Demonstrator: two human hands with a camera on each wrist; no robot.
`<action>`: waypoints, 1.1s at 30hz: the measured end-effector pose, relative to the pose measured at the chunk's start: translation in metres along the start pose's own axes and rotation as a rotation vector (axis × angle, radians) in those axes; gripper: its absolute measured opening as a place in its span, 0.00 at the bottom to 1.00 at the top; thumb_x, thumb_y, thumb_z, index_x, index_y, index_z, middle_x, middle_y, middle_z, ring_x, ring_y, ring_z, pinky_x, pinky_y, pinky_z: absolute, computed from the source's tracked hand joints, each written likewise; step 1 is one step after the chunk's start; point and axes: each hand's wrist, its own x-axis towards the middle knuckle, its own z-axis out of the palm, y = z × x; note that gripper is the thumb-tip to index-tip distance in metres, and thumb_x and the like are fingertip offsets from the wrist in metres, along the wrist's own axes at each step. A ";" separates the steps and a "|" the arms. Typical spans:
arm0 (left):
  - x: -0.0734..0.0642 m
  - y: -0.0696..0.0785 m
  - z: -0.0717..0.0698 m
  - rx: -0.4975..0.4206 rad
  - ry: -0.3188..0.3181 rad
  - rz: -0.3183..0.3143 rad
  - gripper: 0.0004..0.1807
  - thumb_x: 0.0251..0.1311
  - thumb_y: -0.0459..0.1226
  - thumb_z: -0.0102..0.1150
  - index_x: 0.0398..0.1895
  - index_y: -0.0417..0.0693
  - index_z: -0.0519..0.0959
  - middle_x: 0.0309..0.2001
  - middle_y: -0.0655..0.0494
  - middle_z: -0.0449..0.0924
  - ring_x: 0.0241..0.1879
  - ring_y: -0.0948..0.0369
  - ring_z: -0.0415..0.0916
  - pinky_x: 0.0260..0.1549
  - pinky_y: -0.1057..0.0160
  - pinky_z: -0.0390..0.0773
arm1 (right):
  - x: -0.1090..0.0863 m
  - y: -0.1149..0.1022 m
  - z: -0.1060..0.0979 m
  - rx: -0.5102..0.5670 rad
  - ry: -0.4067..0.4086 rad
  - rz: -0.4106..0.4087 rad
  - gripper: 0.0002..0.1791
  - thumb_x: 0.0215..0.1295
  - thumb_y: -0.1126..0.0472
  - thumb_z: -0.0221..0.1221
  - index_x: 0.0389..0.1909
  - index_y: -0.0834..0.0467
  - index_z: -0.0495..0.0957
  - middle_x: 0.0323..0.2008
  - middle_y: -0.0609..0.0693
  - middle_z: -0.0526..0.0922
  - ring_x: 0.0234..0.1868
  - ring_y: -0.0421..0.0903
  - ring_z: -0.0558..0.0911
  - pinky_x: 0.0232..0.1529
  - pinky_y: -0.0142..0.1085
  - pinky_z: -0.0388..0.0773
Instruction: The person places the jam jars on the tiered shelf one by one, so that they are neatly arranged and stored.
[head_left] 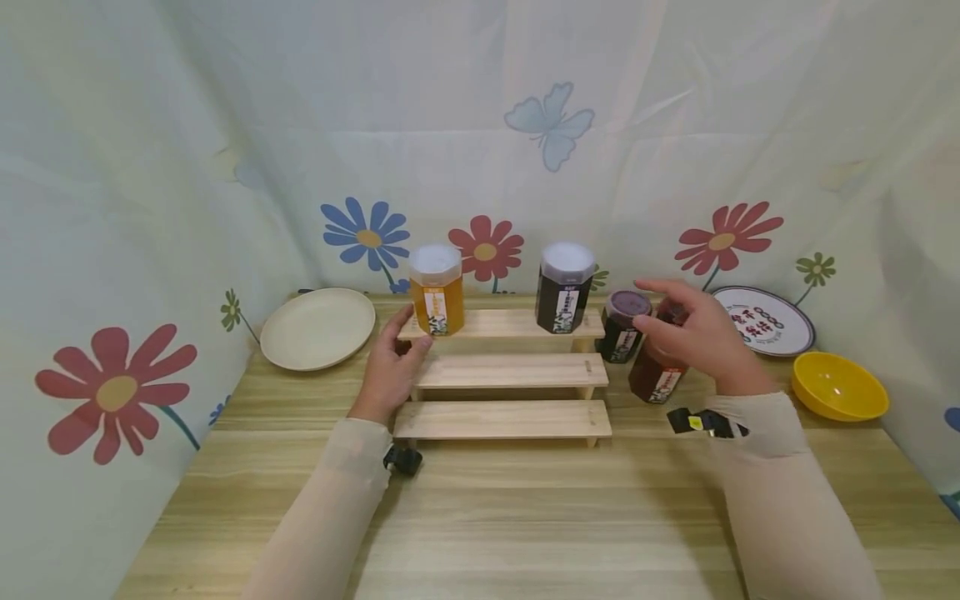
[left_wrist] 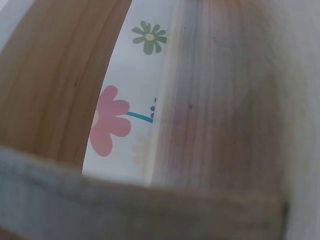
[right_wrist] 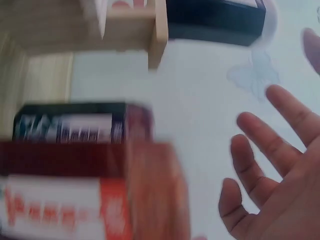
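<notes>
A three-tier wooden shelf (head_left: 510, 371) stands on the table. On its top tier sit a jar of amber contents (head_left: 441, 302) at the left and a dark jar (head_left: 562, 300) towards the right, both with pale lids. My left hand (head_left: 388, 367) is at the top tier's left end, close beside the amber jar; its grip is partly hidden. The left wrist view holds only planks. My right hand (head_left: 701, 337) hovers by a dark red jar (head_left: 654, 379), fingers spread apart in the right wrist view. A smaller-looking dark jar with a purple lid (head_left: 621, 329) stands just behind it.
A cream plate (head_left: 318, 329) lies at the back left. To the right are a white plate with red writing (head_left: 765, 321) and a yellow bowl (head_left: 840, 387). A flower-printed curtain (head_left: 637, 167) encloses the table (head_left: 540, 517) at the back and sides.
</notes>
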 end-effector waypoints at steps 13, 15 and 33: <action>0.002 -0.002 0.000 -0.004 0.006 -0.001 0.37 0.78 0.48 0.59 0.85 0.62 0.58 0.76 0.50 0.66 0.55 0.50 0.75 0.54 0.51 0.76 | -0.014 0.029 -0.012 -0.196 -0.200 0.100 0.37 0.70 0.47 0.70 0.74 0.59 0.73 0.66 0.67 0.76 0.53 0.63 0.81 0.53 0.57 0.83; 0.002 -0.003 0.000 -0.002 0.004 0.000 0.37 0.78 0.49 0.59 0.85 0.61 0.58 0.77 0.50 0.66 0.56 0.50 0.75 0.55 0.50 0.76 | -0.015 0.030 -0.013 -0.219 -0.223 0.109 0.36 0.70 0.48 0.70 0.73 0.59 0.73 0.65 0.67 0.77 0.54 0.62 0.81 0.55 0.57 0.83; 0.001 -0.004 0.000 0.021 0.005 0.000 0.37 0.77 0.51 0.59 0.85 0.65 0.58 0.74 0.50 0.69 0.54 0.50 0.75 0.51 0.52 0.77 | -0.015 0.049 -0.015 -0.242 -0.222 0.021 0.28 0.63 0.61 0.75 0.63 0.60 0.80 0.58 0.65 0.77 0.50 0.59 0.76 0.44 0.44 0.81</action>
